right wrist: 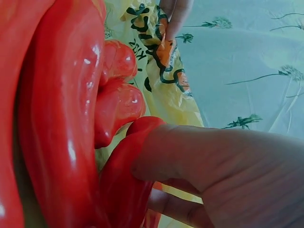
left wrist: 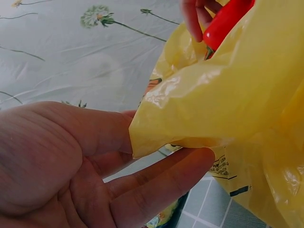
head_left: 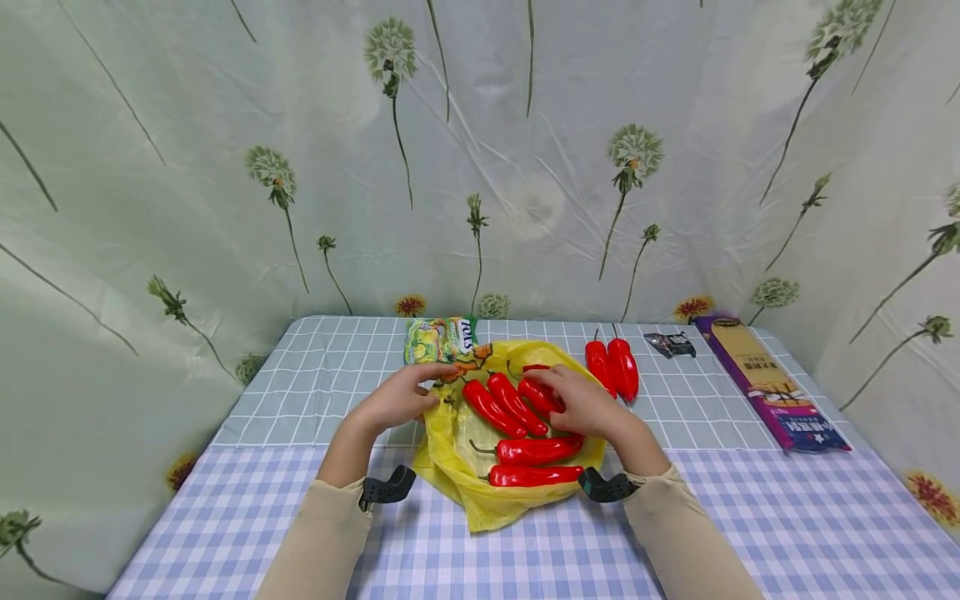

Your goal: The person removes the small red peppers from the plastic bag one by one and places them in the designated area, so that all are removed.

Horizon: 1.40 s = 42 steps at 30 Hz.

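Note:
A yellow plastic bag (head_left: 480, 504) lies spread open on the table, with several glossy red chili peppers (head_left: 532, 451) in it. At the bag's left rim, my left hand (head_left: 397, 398) holds the plastic between thumb and fingers; in the left wrist view the bag's edge (left wrist: 156, 130) hides the thumb tip. My right hand (head_left: 588, 406) reaches in from the right side and grips a red chili pepper (right wrist: 124, 183) near its blunt end. Other peppers (right wrist: 61, 118) lie close beside it in the right wrist view.
Two more red peppers (head_left: 622, 369) lie outside the bag, behind its right side. A green-yellow snack packet (head_left: 431, 340) is behind the bag. Further right are a small black packet (head_left: 670, 344) and a long purple-and-gold package (head_left: 765, 375). A flowered curtain (head_left: 525, 167) hangs behind the table.

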### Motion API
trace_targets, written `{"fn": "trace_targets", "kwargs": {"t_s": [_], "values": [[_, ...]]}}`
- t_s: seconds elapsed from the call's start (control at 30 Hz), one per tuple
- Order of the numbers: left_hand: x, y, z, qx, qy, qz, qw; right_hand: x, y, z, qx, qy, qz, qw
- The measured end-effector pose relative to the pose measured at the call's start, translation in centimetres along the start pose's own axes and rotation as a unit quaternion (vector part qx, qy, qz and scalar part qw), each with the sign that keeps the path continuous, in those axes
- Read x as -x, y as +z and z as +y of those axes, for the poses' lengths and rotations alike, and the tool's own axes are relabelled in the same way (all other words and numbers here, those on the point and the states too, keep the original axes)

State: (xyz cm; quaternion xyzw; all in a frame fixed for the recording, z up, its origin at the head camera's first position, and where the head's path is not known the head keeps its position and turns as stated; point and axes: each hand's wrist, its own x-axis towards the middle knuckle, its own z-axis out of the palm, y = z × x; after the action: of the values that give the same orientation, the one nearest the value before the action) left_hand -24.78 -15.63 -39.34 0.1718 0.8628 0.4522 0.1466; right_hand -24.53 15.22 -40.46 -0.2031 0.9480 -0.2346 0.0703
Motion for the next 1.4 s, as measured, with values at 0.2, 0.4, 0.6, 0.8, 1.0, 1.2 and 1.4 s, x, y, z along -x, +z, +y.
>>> {"fn": "trace_targets", "kwargs": {"t_s": [0.2, 0.4, 0.6, 0.8, 1.0, 1.2, 1.4], "values": [[0.0, 0.0, -0.1, -0.001, 0.001, 0.001, 1.0000, 0.0, -0.1, 0.1, -0.024, 0.003, -0.001, 1.000], [-0.1, 0.0, -0.2, 0.001, 0.000, 0.002, 1.0000, 0.1, -0.3, 0.3, -0.050, -0.016, 0.001, 0.999], [-0.1, 0.1, -0.2, 0.002, -0.002, 0.002, 1.0000, 0.3, -0.5, 0.1, -0.070, -0.023, 0.002, 0.997], [-0.1, 0.1, -0.2, 0.003, -0.002, 0.002, 1.0000, 0.3, -0.5, -0.1, -0.086, -0.019, -0.008, 0.996], [-0.1, 0.0, -0.1, 0.002, -0.002, 0.003, 1.0000, 0.4, -0.7, -0.2, -0.114, -0.011, 0.001, 0.993], [-0.1, 0.0, -0.2, -0.002, -0.002, 0.004, 1.0000, 0.6, -1.1, -0.1, -0.139, -0.016, 0.013, 0.990], [-0.1, 0.0, -0.1, 0.000, -0.008, 0.005, 1.0000, 0.6, -1.6, 0.1, -0.163, -0.026, 0.031, 0.986]]}}
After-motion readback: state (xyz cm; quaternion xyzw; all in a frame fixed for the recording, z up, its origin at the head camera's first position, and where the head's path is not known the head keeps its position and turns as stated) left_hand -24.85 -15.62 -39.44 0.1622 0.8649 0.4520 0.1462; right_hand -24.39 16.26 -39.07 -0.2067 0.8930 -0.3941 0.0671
